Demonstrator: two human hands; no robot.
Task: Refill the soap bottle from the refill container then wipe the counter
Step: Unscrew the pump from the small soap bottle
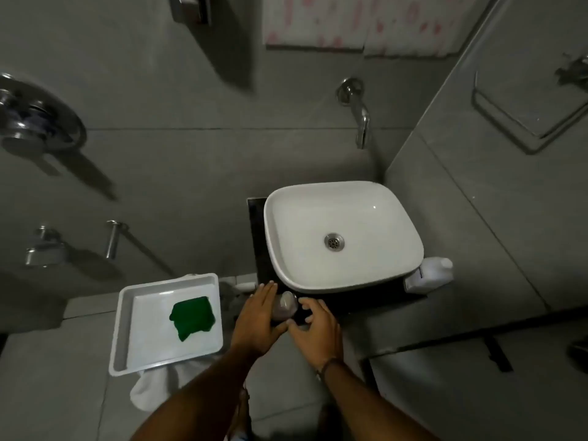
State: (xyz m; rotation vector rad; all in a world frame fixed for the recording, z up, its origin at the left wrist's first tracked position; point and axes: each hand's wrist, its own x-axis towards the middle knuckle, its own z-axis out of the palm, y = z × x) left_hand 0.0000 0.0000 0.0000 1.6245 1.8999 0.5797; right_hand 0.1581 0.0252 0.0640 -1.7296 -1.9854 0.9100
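A small pale soap bottle (284, 306) stands on the black counter (258, 246) at the front left corner of the white sink (343, 233). My left hand (257, 316) cups the bottle's left side, fingers straight along it and the thumb under its near side. My right hand (315, 327) hovers just right of the bottle with its fingers spread and curled, its thumb close to the bottle's base. The white refill container (428, 275) lies at the sink's front right corner. A green cloth (192, 316) rests in a white tray (127, 338) to the left.
A wall tap (358, 109) juts out above the sink. The tray sits on something covered by a white towel (149, 389). Grey tiled walls close in at the back and on the right, with chrome fittings (41, 246) on the left wall.
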